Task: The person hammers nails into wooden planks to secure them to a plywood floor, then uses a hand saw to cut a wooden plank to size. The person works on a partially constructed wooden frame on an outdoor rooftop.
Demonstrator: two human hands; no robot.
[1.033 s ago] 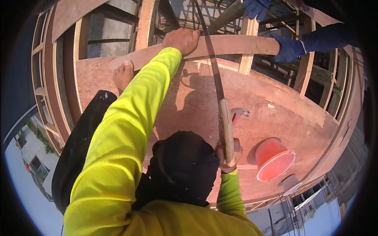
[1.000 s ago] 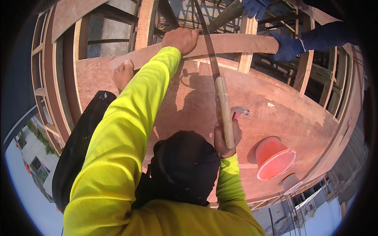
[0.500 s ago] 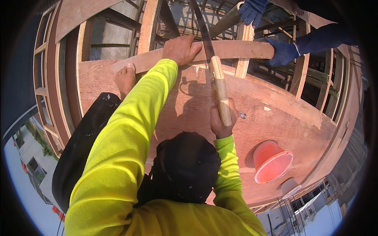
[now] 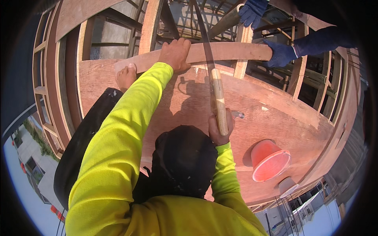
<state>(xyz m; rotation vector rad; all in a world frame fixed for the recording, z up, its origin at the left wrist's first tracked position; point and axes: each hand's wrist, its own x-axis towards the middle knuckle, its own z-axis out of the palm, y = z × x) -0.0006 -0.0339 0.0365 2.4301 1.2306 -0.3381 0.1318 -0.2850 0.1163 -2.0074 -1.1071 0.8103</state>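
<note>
A curved plywood strip (image 4: 236,52) lies across the far edge of the plywood deck (image 4: 165,102). My left hand (image 4: 176,54) grips it left of the middle, fingers over its far edge. In my right hand (image 4: 214,131) is the wooden handle of a handsaw (image 4: 219,104), fingers wrapped round it. The saw's long blade crosses the strip just right of my left hand and points away from me. A bare foot (image 4: 126,76) rests by the strip's left end. A co-worker's blue-gloved hand (image 4: 281,53) holds the right end.
Another blue glove (image 4: 252,13) rests on a timber at the far right. Beyond the deck edge, open gaps show between wooden joists (image 4: 150,27). An orange-red bucket (image 4: 271,160) stands on the deck at right. Near my right hand lies a curved metal piece (image 4: 238,114).
My right hand has drawn the saw back toward me, its blade still across the strip. My left hand has shifted slightly left on the strip.
</note>
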